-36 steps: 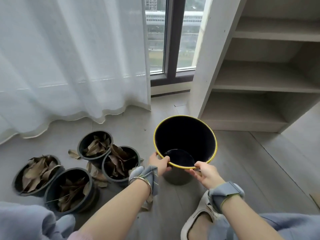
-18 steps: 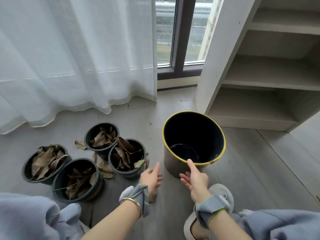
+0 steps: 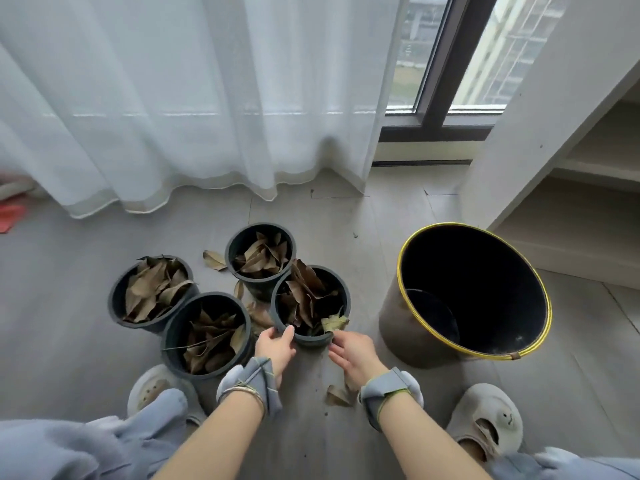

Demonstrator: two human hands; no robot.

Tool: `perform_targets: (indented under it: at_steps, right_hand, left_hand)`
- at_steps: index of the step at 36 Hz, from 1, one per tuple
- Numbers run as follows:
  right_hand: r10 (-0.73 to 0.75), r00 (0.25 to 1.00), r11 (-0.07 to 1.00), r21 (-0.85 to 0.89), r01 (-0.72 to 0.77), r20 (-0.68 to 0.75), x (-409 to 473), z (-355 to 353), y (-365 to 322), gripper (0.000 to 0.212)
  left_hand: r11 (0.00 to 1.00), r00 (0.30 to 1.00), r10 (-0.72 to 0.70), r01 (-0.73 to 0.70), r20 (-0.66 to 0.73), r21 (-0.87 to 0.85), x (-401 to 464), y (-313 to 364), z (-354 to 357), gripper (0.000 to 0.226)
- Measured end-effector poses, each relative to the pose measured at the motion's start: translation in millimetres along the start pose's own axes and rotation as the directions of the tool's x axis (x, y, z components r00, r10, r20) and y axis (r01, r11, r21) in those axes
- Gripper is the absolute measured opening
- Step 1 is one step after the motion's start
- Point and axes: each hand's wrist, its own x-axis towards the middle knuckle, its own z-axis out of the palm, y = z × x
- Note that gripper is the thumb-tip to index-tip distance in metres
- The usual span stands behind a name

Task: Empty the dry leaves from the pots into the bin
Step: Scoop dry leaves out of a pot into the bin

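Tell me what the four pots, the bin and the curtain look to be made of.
Pots: likely thin moulded plastic, matte dark grey, with rolled rims.
Bin: unclear, metal or plastic; brownish dull wall, black inside, shiny yellow rim band.
Curtain: sheer white woven fabric; daylight passes through, and it hangs in soft folds with a stitched hem.

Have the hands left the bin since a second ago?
Yes. Both hands, left hand and right hand, left the bin rim and now flank the nearest pot.
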Motion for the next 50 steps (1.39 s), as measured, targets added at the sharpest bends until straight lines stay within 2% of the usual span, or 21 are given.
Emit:
perform_targets:
  at_steps: [9,20,24,27,28,30,32,34,36,38,41,43,45,50]
  right_hand:
    - [0.045,0.998,0.991,0.125,-0.05,0.037,1.6,-5.5,6.8,0.03]
    - [0.08,0.996,0.957,0.282,-0.064,-0.047,-27.5,-43.6,56.4,0.009]
    - [0.062,0.995,0.965,0.257,-0.039,-0.081,-40.6,-57.4,66.8,0.027]
    - [0.004,0.993,0.99,0.141,0.013,-0.12,-43.3,-63.4,67.8,0.039]
    - [-0.039,0.988,0.996,0.08,0.051,-0.147,-42.4,-65.3,68.6,0.046]
    - [-0.18,0.953,0.976,-0.161,0.143,-0.243,-43.9,-69.6,68.5,0.059]
    - [-0.364,0.886,0.877,-0.427,0.221,-0.288,-49.9,-70.5,63.6,0.061]
    - [-0.546,0.806,0.73,-0.603,0.323,-0.228,-54.6,-69.0,56.4,0.057]
    - [-0.644,0.757,0.587,-0.704,0.4,-0.107,-54.8,-65.1,48.3,0.052]
    - [-0.673,0.739,0.459,-0.776,0.433,0.014,-51.2,-59.7,41.6,0.051]
    - [-0.647,0.752,0.314,-0.855,0.413,0.126,-39.6,-49.5,29.3,0.053]
    - [-0.608,0.776,0.254,-0.885,0.391,0.168,-31.2,-42.5,23.0,0.055]
    - [-0.574,0.795,0.211,-0.902,0.376,0.197,-25.3,-37.0,19.7,0.057]
    - [-0.514,0.834,0.201,-0.916,0.346,0.202,-2.8,-27.8,13.0,0.061]
  left_hand:
    - [1.0,0.999,0.027,-0.027,0.032,-0.006,-5.6,-11.6,0.5,0.045]
    - [0.995,0.995,0.015,-0.024,0.102,0.095,-47.7,-56.3,-5.9,0.043]
    - [0.988,0.991,0.02,-0.04,0.133,0.152,-61.7,-68.8,-9.6,0.041]
    - [0.969,0.992,0.025,-0.055,0.126,0.241,-65.8,-66.8,-13.4,0.045]
    - [0.945,0.992,0.044,-0.081,0.121,0.316,-66.5,-64.6,-15.3,0.049]
    - [0.877,0.988,0.13,-0.153,0.082,0.455,-67.5,-55.7,-19.5,0.053]
    - [0.794,0.959,0.275,-0.268,0.07,0.545,-67.5,-44.3,-22.7,0.053]
    - [0.597,0.882,0.449,-0.415,0.142,0.687,-64.4,-32.3,-26.2,0.053]
    - [0.356,0.773,0.57,-0.539,0.279,0.764,-59.0,-20.4,-26.6,0.054]
    - [0.154,0.685,0.582,-0.621,0.437,0.768,-55.0,-8.4,-23.8,0.055]
    - [-0.08,0.627,0.497,-0.655,0.6,0.751,-47.2,7.1,-13.4,0.061]
    - [-0.133,0.623,0.452,-0.661,0.639,0.739,-41.2,11.5,-5.0,0.064]
    - [-0.129,0.639,0.431,-0.655,0.637,0.745,-40.7,12.9,2.4,0.067]
    - [0.049,0.737,0.396,-0.613,0.548,0.789,-30.3,11.3,17.8,0.069]
